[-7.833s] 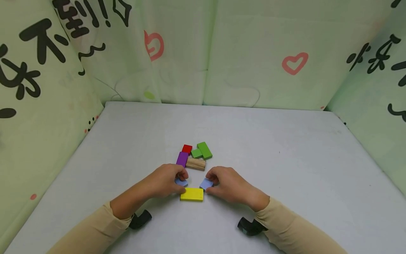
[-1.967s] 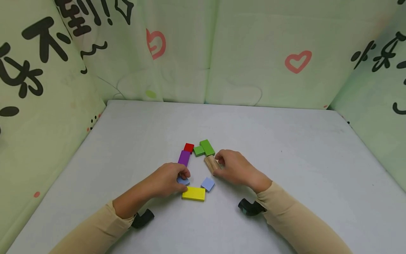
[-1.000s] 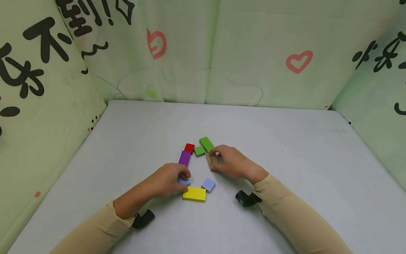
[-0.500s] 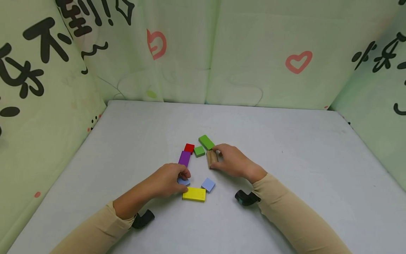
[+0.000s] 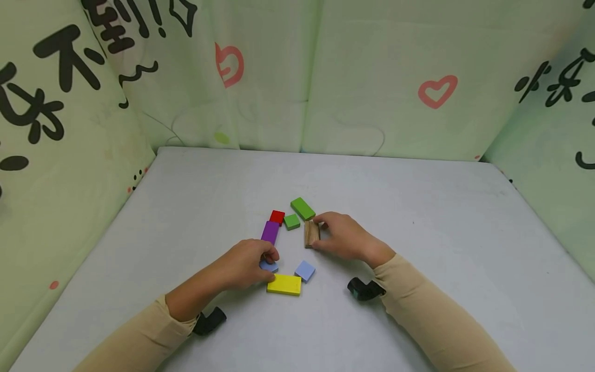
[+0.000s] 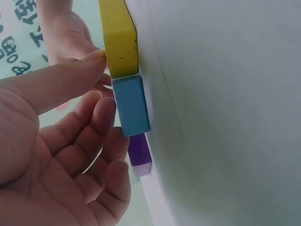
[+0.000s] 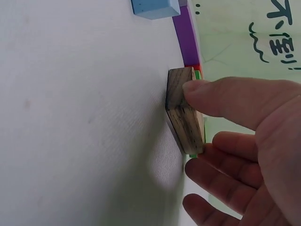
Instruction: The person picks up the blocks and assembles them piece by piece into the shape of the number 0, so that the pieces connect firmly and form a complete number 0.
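Note:
My right hand (image 5: 344,235) pinches a wood-grain block (image 5: 312,234) between thumb and fingertips; its grain shows in the right wrist view. The block lies on the table, one end by a long green block (image 5: 303,208). My left hand (image 5: 244,264) holds a light blue block (image 6: 131,106), partly hidden in the head view, with curled fingers beside it. The left thumb touches the yellow block (image 5: 284,284) at its left end. A purple block (image 5: 270,232) runs up from the left fingers to a red block (image 5: 277,217). Next to the red one sits a small green block (image 5: 292,222).
A second light blue block (image 5: 304,270) rests at an angle by the yellow block's right end. All the blocks form a rough ring on the white table (image 5: 418,206). Printed fabric (image 5: 372,77) hangs behind the table and along both sides.
My right hand left the second light blue block and turned the wood-grain block from crosswise to lengthwise, moving it right. The long green block shifted away and tilted left. My left hand stayed put.

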Demonstrator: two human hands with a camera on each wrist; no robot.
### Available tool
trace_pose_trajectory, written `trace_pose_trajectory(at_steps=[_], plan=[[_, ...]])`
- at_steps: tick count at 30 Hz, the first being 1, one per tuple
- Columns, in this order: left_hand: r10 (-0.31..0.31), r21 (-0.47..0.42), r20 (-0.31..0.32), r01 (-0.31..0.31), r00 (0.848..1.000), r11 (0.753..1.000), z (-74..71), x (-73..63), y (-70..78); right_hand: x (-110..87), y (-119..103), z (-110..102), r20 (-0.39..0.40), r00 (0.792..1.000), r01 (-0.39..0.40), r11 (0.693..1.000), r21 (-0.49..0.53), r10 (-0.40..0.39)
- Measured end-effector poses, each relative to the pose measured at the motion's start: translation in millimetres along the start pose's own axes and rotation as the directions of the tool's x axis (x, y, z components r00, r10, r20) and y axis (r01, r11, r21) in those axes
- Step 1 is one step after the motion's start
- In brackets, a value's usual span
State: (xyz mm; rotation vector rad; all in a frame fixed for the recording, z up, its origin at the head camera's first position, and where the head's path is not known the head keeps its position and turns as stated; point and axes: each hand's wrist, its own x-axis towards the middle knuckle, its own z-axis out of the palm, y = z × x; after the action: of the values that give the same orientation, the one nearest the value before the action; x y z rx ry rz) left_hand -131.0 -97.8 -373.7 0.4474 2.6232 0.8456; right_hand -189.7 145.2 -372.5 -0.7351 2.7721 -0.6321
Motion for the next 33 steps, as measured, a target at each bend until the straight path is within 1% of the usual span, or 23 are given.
trace_pose_trajectory(at_steps=[5,10,15,26,33], plan=[[-0.005,0.003,0.004,0.005,1.000,1.000,0.6,0.0,0.1,-1.7,2.5,1.8,-0.011,1.000,-0.016,1.000,0.026,0.016],[-0.009,0.005,0.009,0.009,1.000,1.000,0.7,-0.3,0.4,-3.4,6.4,4.5,-0.024,1.000,-0.014,0.999,0.047,0.015],[-0.005,0.007,0.004,0.005,1.000,1.000,0.4,-0.4,0.6,-6.4,5.4,3.2,-0.022,1.000,-0.020,0.998,0.066,0.021],[-0.010,0.010,0.005,0.010,1.000,1.000,0.0,-1.1,1.6,-13.2,3.9,3.2,-0.002,1.000,0.006,0.995,0.097,-0.006],[0.002,0.015,0.005,-0.002,1.000,1.000,-0.9,-1.2,0.8,-16.9,3.3,6.1,0.002,1.000,0.030,0.995,0.091,-0.030]])
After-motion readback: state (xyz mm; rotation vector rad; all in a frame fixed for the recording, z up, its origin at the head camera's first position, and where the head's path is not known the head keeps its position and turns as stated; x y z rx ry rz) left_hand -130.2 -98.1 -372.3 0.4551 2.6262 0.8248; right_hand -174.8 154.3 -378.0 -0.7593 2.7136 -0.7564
